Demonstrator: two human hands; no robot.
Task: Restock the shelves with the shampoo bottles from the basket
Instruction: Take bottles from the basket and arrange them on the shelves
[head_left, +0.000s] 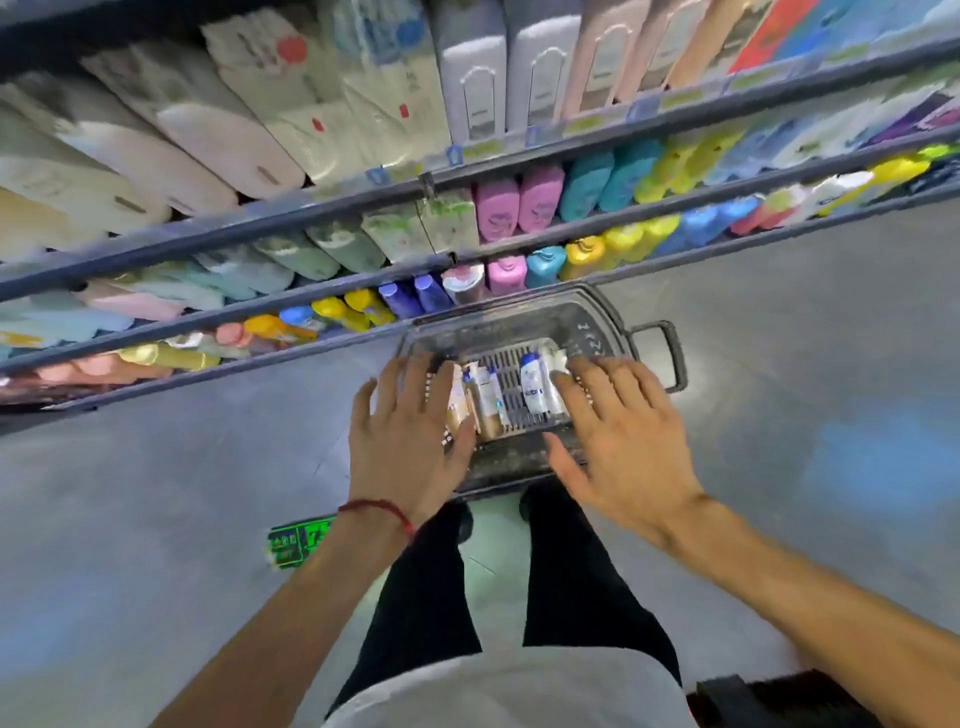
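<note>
**A:** Head view agrees with me: reaching stage, nothing lifted yet?

**B:** I'd say so. Left hand (410, 431) and right hand (623, 421) hover spread, fingers straight, holding nothing, over the grey slatted plastic basket (597, 312). The white blue-capped shampoo bottle (535, 384) lies just left of the right fingertips (563, 376), and the tan bottles (485, 405) lie beside the left thumb. Next: curl round one and carry it to the far dark metal shelves (208, 236).

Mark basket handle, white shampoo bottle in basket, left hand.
basket handle (676, 356): head view, outer bar.
white shampoo bottle (534, 383): head view, label.
left hand (406, 441): head view, back of hand.
</note>
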